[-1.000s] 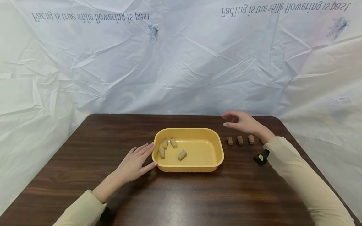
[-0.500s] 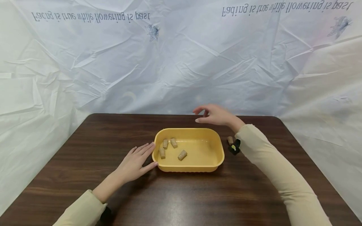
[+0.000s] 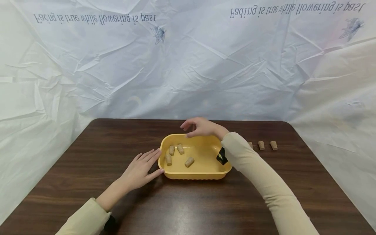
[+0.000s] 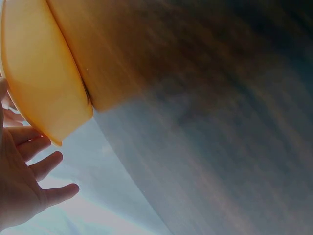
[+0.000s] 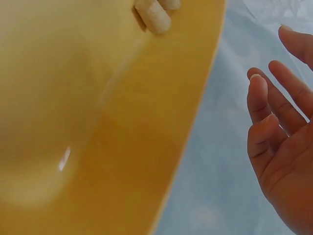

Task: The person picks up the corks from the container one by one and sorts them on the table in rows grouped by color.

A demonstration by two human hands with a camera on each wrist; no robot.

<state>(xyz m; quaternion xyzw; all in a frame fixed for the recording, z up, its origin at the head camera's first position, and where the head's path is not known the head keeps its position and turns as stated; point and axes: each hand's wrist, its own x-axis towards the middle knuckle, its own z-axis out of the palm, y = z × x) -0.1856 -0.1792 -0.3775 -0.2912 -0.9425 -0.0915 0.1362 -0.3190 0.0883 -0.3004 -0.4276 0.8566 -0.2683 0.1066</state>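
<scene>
Right hand [image 3: 202, 127] arrives at tray [image 3: 194, 176]

A second ago we saw it off to the right, by the corks [image 3: 273, 145] on the desk [image 3: 176, 209]; now it hovers at the tray's far rim, fingers loosely curled, holding nothing. The left hand [image 3: 140, 170] has kept its place, fingers straight and spread, touching the tray's left end. We count four corks [image 3: 189, 162] inside, unmoved. Three show on the desk, one partly hidden by the sleeve [image 3: 264, 182].

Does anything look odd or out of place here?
The lettering on the wrinkled sheet behind the table looks flipped top to bottom, which is odd. Otherwise, one cork in the yellow tray lies aslant, apart from the other three; nothing looks spilled.
</scene>
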